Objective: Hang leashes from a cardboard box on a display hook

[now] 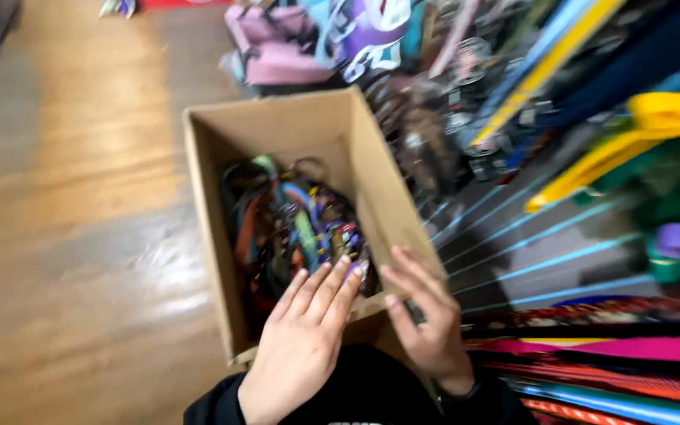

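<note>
Both hands sit closest to the lens, at the near end of an open brown cardboard box (277,130) on a wooden floor (72,236). Left hand (304,334) lies flat over the box's near edge, fingers straight and close together, tips touching the tangle of multicoloured straps and lanyards (297,224) inside the box. Right hand (426,315) rests on the box's right wall – fingers slightly spread, not gripping anything. Right of the box – blurry piles of colourful woven bands (592,362); beyond it, a pink bag (273,47).
</note>
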